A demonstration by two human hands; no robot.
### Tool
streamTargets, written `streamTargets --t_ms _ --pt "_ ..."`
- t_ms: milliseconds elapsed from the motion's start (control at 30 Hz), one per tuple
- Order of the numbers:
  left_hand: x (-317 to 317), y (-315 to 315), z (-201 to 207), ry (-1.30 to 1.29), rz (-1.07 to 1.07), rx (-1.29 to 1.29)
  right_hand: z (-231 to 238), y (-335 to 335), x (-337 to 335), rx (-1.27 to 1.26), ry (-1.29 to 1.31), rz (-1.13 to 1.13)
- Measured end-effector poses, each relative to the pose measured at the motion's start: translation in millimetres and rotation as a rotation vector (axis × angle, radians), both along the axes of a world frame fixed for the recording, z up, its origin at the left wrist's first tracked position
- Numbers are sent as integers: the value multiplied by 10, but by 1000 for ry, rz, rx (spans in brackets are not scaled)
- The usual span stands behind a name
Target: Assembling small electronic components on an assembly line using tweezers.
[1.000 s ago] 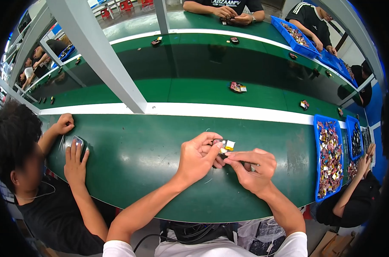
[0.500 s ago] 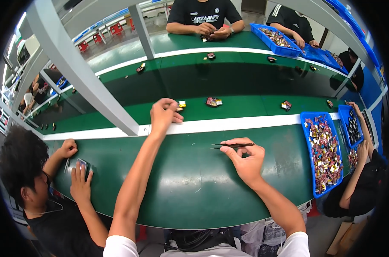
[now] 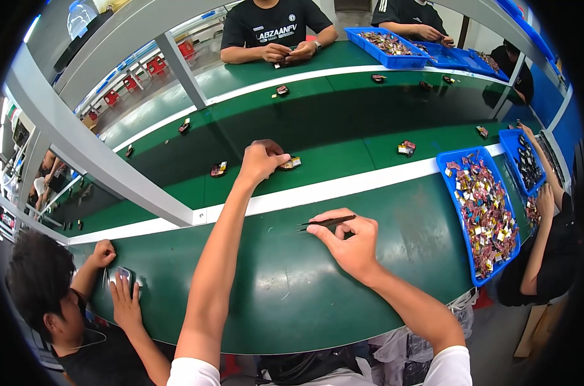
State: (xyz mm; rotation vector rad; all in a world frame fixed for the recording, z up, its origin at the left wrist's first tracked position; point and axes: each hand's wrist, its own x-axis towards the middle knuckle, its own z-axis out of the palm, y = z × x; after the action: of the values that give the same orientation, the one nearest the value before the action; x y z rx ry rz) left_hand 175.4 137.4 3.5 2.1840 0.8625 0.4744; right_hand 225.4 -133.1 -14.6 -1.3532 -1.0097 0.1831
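My left hand reaches over the white rail onto the green belt. Its fingers are curled, and thumb and fingertips close on the edge of a small dark part with yellow and white patches, which rests on the belt. My right hand is above the green worktop, closed round dark tweezers. The tweezers' thin tips point left and grip nothing visible. To the left of my left hand lies a dark and reddish small part; a similar part lies to the right.
A blue tray heaped with small colourful pieces stands at right, beside another blue tray of black parts. A slanting grey post rises at left. A co-worker's hand rests by a phone. Other people work across the belt.
My view has shifted. My left hand has gone from one small part to the one on its right; the first now lies to the hand's left. My right hand still holds the tweezers.
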Motion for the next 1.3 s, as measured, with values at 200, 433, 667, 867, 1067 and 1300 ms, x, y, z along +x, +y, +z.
streamTargets --t_ms 200,433,667,867,1067,1300 --pt "-175 -51 26 20 95 -47 12 5 -31 -51 20 46" --pt "-812 -821 156 -201 183 -185 39 -25 50 -80 374 168" --pt "-1371 -1708 8 -399 163 -419 126 -109 -157 -103 364 271" --pt "-1360 -1806 -86 -514 123 -293 74 -99 -280 -124 241 208" --pt "-1282 -1911 -156 -511 87 -120 43 -190 -189 -164 146 162" --pt "-1165 -2011 -194 -518 80 -75 46 -271 -105 -164 103 164"
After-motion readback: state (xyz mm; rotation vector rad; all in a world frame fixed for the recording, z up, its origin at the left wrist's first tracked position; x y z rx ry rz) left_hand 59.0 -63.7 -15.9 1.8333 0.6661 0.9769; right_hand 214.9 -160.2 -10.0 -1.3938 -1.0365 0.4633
